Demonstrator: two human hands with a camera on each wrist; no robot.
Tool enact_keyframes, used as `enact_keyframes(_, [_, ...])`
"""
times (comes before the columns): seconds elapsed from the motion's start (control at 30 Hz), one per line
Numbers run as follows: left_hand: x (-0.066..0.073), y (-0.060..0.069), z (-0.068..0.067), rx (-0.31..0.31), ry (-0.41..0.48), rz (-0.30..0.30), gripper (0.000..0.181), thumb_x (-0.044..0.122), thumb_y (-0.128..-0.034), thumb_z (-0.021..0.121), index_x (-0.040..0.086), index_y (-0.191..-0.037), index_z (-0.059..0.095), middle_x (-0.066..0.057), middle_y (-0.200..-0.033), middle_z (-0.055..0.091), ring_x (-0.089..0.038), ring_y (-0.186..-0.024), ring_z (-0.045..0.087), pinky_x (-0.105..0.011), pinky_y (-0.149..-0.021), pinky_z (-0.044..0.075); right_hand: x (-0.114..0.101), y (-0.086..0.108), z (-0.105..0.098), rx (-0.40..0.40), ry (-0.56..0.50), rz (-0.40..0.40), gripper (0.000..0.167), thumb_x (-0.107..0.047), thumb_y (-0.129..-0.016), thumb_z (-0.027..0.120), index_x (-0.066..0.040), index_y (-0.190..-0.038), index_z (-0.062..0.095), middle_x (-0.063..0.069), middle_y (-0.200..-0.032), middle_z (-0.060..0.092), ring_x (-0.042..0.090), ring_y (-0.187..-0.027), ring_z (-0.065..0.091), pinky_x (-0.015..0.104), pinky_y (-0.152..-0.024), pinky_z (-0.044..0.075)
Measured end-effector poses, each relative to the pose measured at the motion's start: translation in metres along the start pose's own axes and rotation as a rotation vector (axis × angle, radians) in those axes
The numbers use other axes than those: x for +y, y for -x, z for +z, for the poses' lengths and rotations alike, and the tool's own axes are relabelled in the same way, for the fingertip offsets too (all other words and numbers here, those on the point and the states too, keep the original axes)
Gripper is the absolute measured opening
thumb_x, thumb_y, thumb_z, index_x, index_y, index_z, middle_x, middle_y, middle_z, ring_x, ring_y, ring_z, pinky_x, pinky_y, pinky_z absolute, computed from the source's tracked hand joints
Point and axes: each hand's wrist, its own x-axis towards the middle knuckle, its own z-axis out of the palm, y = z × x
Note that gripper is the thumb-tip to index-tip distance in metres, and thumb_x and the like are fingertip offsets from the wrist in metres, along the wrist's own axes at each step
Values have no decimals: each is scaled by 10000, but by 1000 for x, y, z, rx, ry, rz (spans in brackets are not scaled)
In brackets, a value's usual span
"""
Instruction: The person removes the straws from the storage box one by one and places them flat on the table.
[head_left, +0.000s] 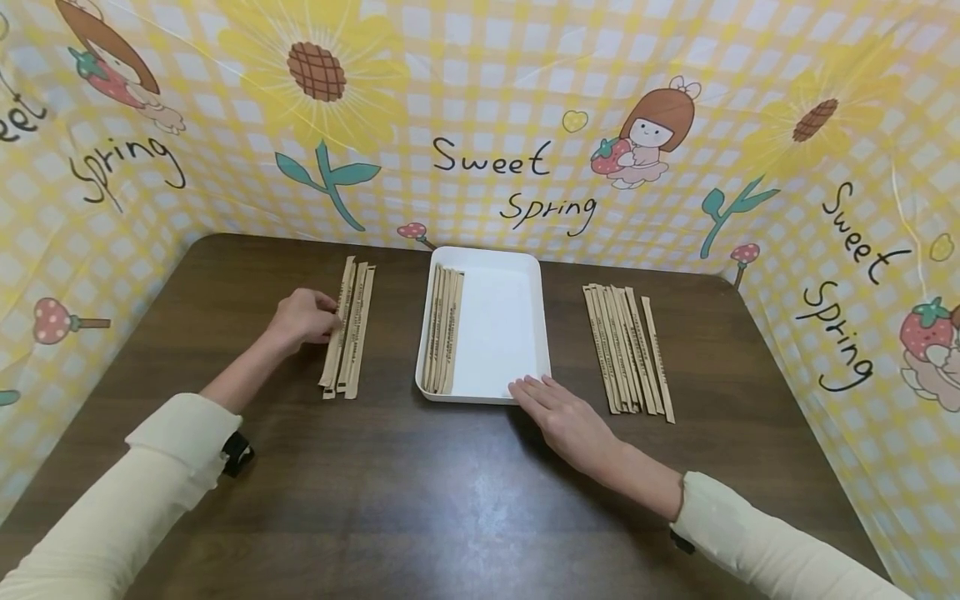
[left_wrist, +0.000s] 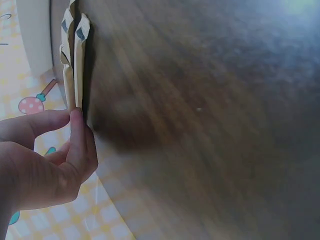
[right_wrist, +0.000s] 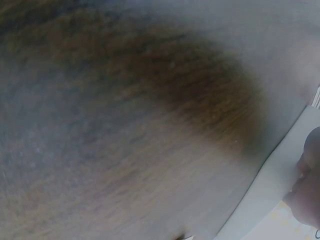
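My left hand (head_left: 303, 318) is at the left group of slim brown paper-wrapped sticks (head_left: 352, 329), which carry printed lettering. In the left wrist view, the thumb and fingertips of that hand (left_wrist: 55, 155) pinch a wrapped stick (left_wrist: 68, 85), with another (left_wrist: 80, 60) close beside it. A white rectangular tray (head_left: 501, 333) lies in the middle, with several wrapped sticks (head_left: 444, 329) along its left side. The fairly straight fingers of my right hand (head_left: 573, 429) rest on the tray's near right corner. The right wrist view shows part of this hand (right_wrist: 306, 195) at the tray's wall (right_wrist: 270, 185).
Another group of wrapped sticks (head_left: 622, 350) lies right of the tray, one stick (head_left: 658, 358) slightly apart. Everything stands on a dark wooden table (head_left: 420, 500). A yellow checked cloth (head_left: 480, 108) with printed figures hangs along the table's back and sides.
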Motion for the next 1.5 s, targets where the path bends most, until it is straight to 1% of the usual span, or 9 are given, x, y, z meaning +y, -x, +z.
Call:
enact_keyframes(0.17, [-3, 1, 1, -12, 0, 2, 482, 13, -936, 551, -179, -1365, 447, -356, -1363, 441, -452, -1123, 591, -351, -818, 586, 0, 0, 0, -3, -1, 3, 544, 137, -765, 680, 93, -1301, 593, 215, -1225, 661, 311, -1167, 626, 437, -1048, 447])
enact_keyframes(0.37, [-7, 0, 0, 0, -3, 7, 474, 41, -926, 567, -171, -1340, 475, -350, -1337, 455, -414, -1067, 611, -333, -761, 598, -1, 0, -2, -9, -5, 8, 521, 133, -787, 665, 88, -1301, 598, 213, -1228, 660, 312, -1173, 622, 436, -1054, 440])
enact_keyframes(0.6, [-6, 2, 1, 9, -12, 4, 471, 71, -924, 574, -157, -1327, 487, -340, -1313, 475, -370, -994, 643, -316, -739, 599, -1, 0, -2, -15, -11, 13, 523, 135, -785, 666, 90, -1302, 595, 218, -1234, 656, 315, -1178, 619, 435, -1068, 425])
enact_keyframes(0.8, [-2, 3, -2, 13, 8, 18, 460, 77, -948, 583, -154, -1333, 483, -320, -1216, 539, -312, -921, 659, -326, -743, 599, -1, -1, -1, -17, -13, 9, 517, 137, -792, 665, 90, -1301, 595, 216, -1231, 658, 314, -1173, 623, 438, -1064, 429])
enact_keyframes(0.93, [8, 3, -2, -16, 41, 41, 491, 89, -972, 571, -136, -1392, 451, -315, -1214, 570, -231, -859, 683, -325, -757, 598, -1, -1, -2, -21, -10, 9, 523, 135, -789, 669, 89, -1304, 592, 217, -1233, 657, 315, -1174, 622, 435, -1068, 425])
enact_keyframes(1.07, [24, 3, 4, -64, 74, 48, 529, 86, -965, 568, -104, -1439, 428, -300, -1176, 605, -178, -810, 700, -312, -778, 591, -1, -1, -2, -23, -10, 10, 527, 137, -786, 669, 90, -1305, 591, 219, -1236, 654, 316, -1177, 620, 434, -1070, 423])
enact_keyframes(1.17, [37, 4, 12, -97, 106, 53, 544, 82, -957, 573, -87, -1452, 423, -304, -1170, 599, -238, -880, 699, -330, -819, 582, -1, -1, -3, -20, -12, 9, 524, 142, -785, 664, 92, -1302, 593, 220, -1233, 655, 318, -1175, 621, 438, -1062, 431])
enact_keyframes(1.33, [57, 6, 23, -148, 143, 62, 559, 87, -967, 590, -72, -1467, 400, -305, -1284, 519, -391, -1103, 616, -360, -872, 564, -2, -1, -2, -15, -11, 10, 523, 148, -783, 659, 91, -1300, 594, 221, -1231, 656, 318, -1176, 620, 443, -1051, 442])
enact_keyframes(1.5, [72, 7, 31, -185, 163, 79, 562, 89, -982, 597, -71, -1476, 382, -297, -1296, 531, -422, -1165, 578, -354, -884, 559, -1, -1, 0, -8, -9, 7, 539, 149, -769, 676, 94, -1299, 594, 224, -1234, 654, 317, -1175, 621, 441, -1049, 445])
